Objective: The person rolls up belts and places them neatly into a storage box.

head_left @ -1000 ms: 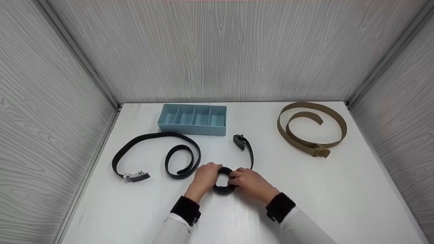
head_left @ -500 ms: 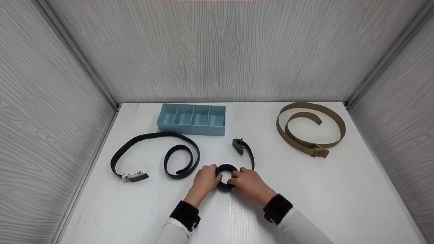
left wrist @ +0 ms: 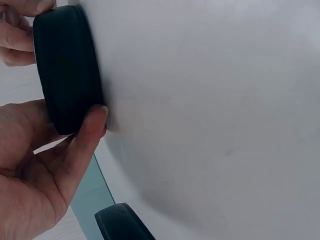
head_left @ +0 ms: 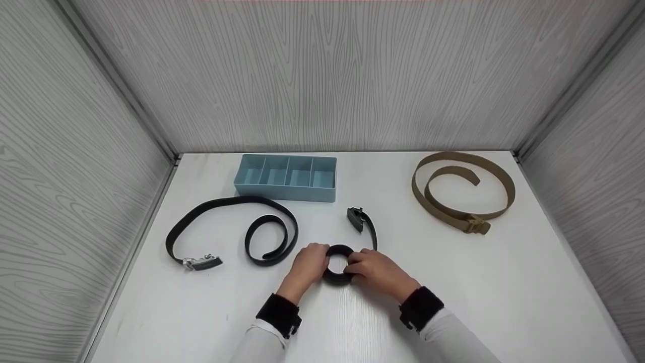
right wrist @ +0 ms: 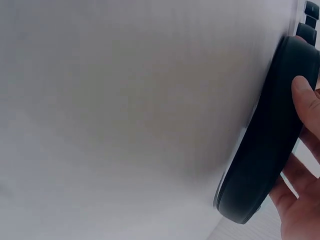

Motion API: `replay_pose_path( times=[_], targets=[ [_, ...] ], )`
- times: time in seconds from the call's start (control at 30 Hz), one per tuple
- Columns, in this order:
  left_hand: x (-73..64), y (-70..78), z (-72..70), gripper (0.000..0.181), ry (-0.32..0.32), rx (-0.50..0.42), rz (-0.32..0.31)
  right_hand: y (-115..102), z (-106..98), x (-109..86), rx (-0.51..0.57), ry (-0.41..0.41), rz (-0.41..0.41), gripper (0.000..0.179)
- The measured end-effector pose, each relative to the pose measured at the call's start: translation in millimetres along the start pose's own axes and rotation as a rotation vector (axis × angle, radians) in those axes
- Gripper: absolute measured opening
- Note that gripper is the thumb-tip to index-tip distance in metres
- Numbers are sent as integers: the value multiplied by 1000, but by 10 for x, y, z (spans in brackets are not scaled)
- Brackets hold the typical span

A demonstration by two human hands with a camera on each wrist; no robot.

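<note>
A black belt rolled into a tight ring (head_left: 336, 280) stands on its edge on the table, between both hands. My left hand (head_left: 308, 264) grips the ring's left side; in the left wrist view its fingers and thumb (left wrist: 92, 122) hold the dark outer band. From the right, my right hand (head_left: 378, 272) pinches the roll, with fingers reaching into its hole and the thumb (right wrist: 306, 97) on the outside. A short unrolled length runs away from the coil to its dark buckle (head_left: 356, 219), behind the right hand.
Left of the hands lies a second black belt (head_left: 221, 202) with a silver buckle, loosely curled. A light-blue box (head_left: 287, 193) with several compartments stands at the back. A tan webbing belt (head_left: 448, 217) lies at the right rear. Walls enclose the white table (head_left: 478, 297).
The rolled ring has shifted slightly right and away from the body, and its buckle end has drawn closer to it. The left thumb, inside the ring half a second ago, is out of the hole.
</note>
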State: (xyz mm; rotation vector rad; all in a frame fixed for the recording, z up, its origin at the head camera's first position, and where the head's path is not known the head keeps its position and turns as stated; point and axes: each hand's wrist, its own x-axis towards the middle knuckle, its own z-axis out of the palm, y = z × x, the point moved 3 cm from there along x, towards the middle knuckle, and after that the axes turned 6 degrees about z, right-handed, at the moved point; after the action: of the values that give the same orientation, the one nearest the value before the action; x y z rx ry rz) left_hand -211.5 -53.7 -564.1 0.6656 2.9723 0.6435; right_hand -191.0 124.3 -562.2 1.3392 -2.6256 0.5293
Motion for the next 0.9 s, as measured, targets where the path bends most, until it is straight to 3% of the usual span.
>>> replay_pose_path(
  times=[0.2,0.4,0.6,0.77,0.9],
  targets=[
    [-48,24,12,17,48,-81,-85,-52,4,23,-82,-14,33,15],
    [-51,68,-8,11,12,-117,-123,-82,32,16,-136,-10,63,16],
    [-7,96,-19,3,-26,-57,-86,-33,13,-25,-66,0,45,24],
    [23,112,-36,5,-69,26,-21,-1,-29,-52,-30,-10,33,25],
    [33,133,-52,7,-63,84,42,-26,-20,-53,-20,-25,45,25]
  ],
)
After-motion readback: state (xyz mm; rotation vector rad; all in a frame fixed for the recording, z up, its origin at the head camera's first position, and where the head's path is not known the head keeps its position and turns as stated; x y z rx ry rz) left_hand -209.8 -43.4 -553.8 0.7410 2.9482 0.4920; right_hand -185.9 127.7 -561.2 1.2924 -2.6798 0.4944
